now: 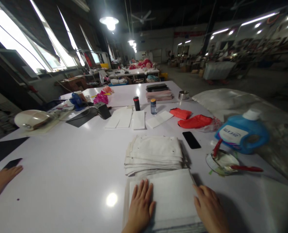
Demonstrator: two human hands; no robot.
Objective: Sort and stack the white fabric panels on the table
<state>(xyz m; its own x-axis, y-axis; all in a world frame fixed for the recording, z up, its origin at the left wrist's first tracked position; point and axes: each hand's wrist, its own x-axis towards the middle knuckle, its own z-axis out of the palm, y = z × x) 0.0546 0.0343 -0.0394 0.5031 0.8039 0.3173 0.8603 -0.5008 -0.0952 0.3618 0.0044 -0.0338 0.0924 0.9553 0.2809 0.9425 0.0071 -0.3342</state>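
Note:
My left hand [141, 204] lies flat, fingers stretched out, on the top of a stack of white fabric sheets [171, 191] in front of me. At that stack's right edge, my right hand [210, 207] has thumb and index finger closed on the side of a white sheet; its other fingers are partly hidden. Just beyond lies a second, uneven pile of white fabric pieces [156, 149] with small dark holes or eyelets. The near end of the front stack shows several layers.
Right: black phone [191, 139], open tin [223, 161] with red-handled brushes, blue detergent jug [242, 131], red cloth pieces [194, 121]. Beyond the pile: white strips [139, 119], two bottles [153, 106]. Far left: another person's hand [3, 178] near a dark object, and a lamp [32, 119].

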